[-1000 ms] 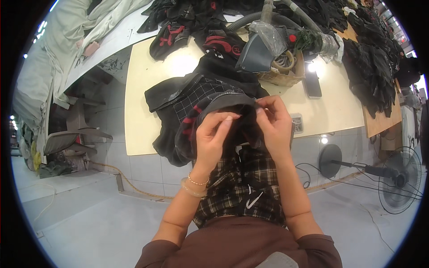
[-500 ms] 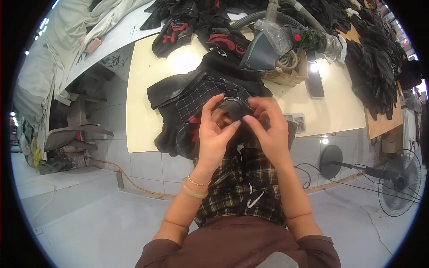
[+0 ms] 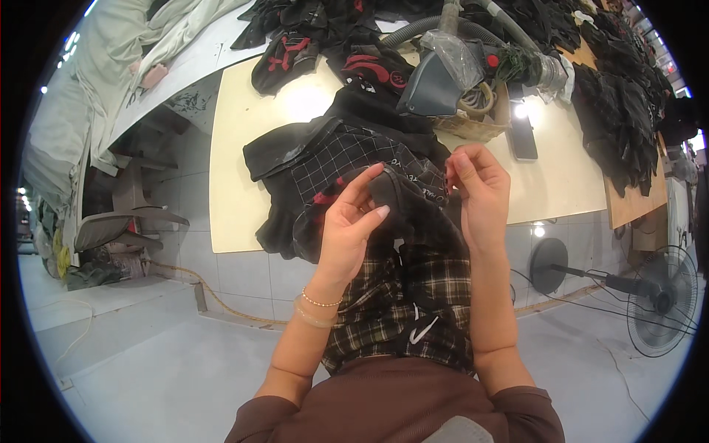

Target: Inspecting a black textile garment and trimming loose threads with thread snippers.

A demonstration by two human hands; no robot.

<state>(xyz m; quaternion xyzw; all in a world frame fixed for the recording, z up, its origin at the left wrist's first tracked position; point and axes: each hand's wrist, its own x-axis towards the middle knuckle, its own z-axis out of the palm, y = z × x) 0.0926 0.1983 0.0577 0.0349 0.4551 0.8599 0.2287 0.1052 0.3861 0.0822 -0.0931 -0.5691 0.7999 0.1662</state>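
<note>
A black garment with a white grid panel, red print and white lettering lies over the table's near edge and onto my lap. My left hand pinches a folded edge of it between thumb and fingers, holding that edge raised. To the right, my right hand hovers by the garment's right side with thumb and fingertips pressed together. Whatever is between those fingertips, if anything, is too small to make out.
A grey machine head with hoses stands at the back beside a basket and a phone. More black garments are piled on the right. A fan stands on the floor at right, a chair at left.
My right hand has moved away from the left, to the right, with its fingertips together. My left hand stays on the garment edge, which now hangs more openly.
</note>
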